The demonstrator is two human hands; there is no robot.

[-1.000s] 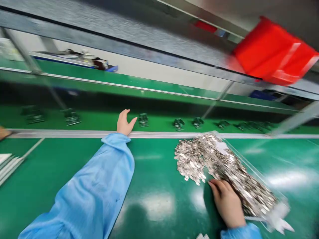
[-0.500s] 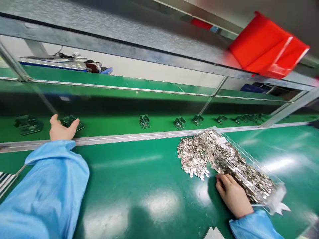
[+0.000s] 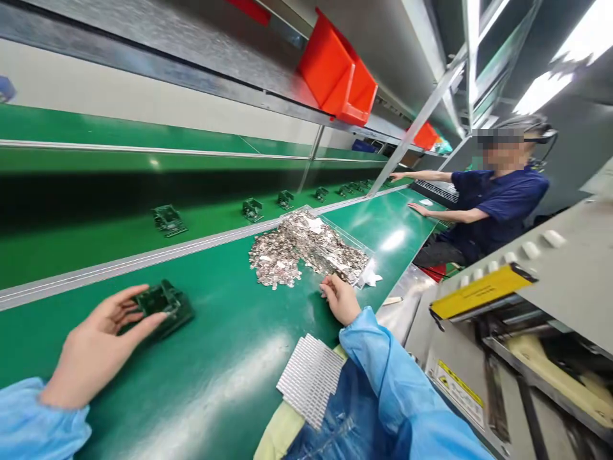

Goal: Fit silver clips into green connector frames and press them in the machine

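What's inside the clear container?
The clear container holds a heap of small metal pieces, with a white scrap on top. Whatever lies under the heap is covered.

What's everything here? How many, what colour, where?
table: one, green, across the middle
held circuit assembly: one, dark green, over the table's left
other circuit assemblies: four plus a far cluster, dark green, behind the table
clear container: one, colourless, mid-table
metal pieces: uncountable, silver, heaped mid-table and in the container
ridged sheet: one, light grey, table's near edge
shelf: one, grey, overhead
red bins: at least two, red, on the shelf
machine: one, grey and yellow, right
lights: at least two, white, top right
other person: one, dark blue shirt, far right
left hand: one, bare, holding the circuit assembly
right hand: one, bare, beside the container, contents unclear
sleeves: two, blue, behind both hands
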